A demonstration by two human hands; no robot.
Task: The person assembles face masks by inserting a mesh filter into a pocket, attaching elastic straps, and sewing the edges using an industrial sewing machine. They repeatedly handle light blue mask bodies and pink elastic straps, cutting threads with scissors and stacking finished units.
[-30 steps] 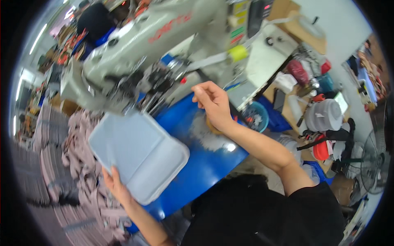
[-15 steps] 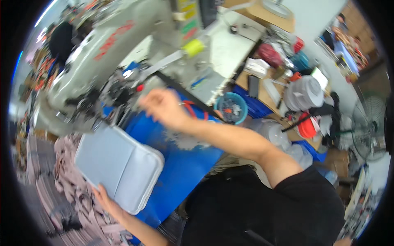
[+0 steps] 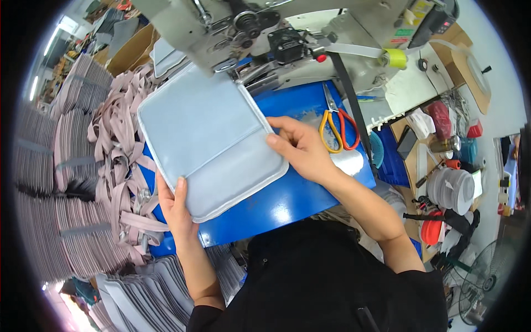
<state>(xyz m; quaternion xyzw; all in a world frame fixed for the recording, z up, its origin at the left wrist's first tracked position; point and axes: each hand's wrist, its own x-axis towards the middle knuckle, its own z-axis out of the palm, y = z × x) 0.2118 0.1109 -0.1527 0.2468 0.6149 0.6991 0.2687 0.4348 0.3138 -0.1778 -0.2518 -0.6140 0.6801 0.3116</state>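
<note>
A pale grey-blue rounded rectangular panel (image 3: 204, 110) with a piped rim and a seam across it lies tilted beneath the head of a grey sewing machine (image 3: 199, 27). My left hand (image 3: 178, 207) grips its lower-left edge, thumb on top. My right hand (image 3: 296, 144) holds the right edge with bent fingers and thumb, near where the seam ends. Just right of that hand, scissors (image 3: 348, 138) with red and orange handles rest on the blue work surface (image 3: 276, 207).
Bundled stacks of panels (image 3: 83, 160) and heaped pink straps (image 3: 119, 133) line the left. A yellow tape roll (image 3: 394, 58) is on the machine. At right stand a cluttered shelf with white rolls (image 3: 451, 188), a turquoise basket (image 3: 376, 148) and a fan (image 3: 485, 282).
My right hand has moved from beside the machine mechanism onto the panel's right edge. The panel is turned more upright in view. The head view has shifted, showing the scissors fully.
</note>
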